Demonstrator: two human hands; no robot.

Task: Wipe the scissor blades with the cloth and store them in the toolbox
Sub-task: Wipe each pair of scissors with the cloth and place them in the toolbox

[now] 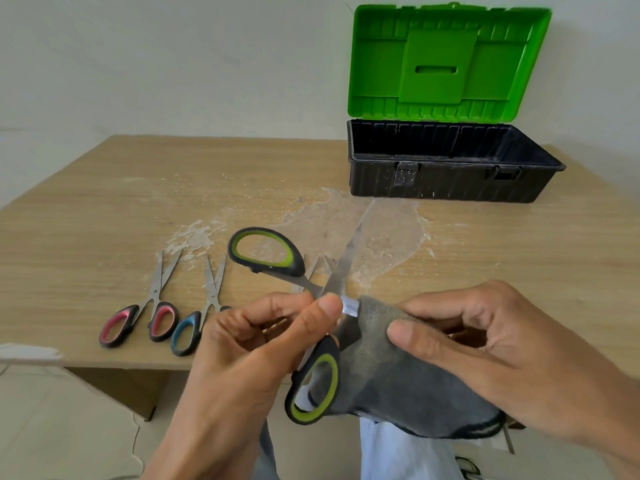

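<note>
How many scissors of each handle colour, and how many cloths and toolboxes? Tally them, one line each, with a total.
Green-handled scissors: 1, gripped by the left hand
Pink-handled scissors: 1
Blue-handled scissors: 1
Scissors with hidden handles: 1, only blade tips show
Grey cloth: 1, held by the right hand
Toolbox: 1
Total: 6

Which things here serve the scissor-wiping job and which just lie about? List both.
In the job: green scissors in the left hand; cloth in the right hand; open toolbox; pink scissors and blue scissors, likely waiting their turn.
Lying about: dried white film on the table; white scrap at the left edge.
</note>
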